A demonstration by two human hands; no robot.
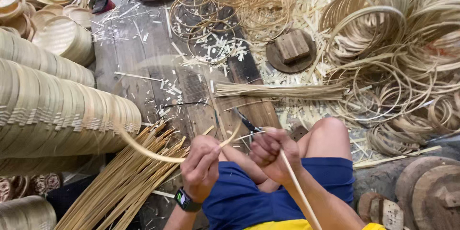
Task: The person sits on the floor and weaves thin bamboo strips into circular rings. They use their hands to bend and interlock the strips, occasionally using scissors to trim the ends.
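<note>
Bamboo strip (143,149) arcs in front of our knees, pinched in our left hand (201,167) and running leftward toward the stacked woven trays (52,110). Our right hand (270,151) is closed around a dark knife (247,123) and a second thin strip (299,189) that runs off the bottom edge. Largest around us are the trays at left and the tangled bamboo hoops (393,52) at right; between them a narrow lane of plank floor (129,52) lies littered with shavings. A bundle of splints (280,91) lies ahead. We cannot make out the knife's blade edge.
</note>
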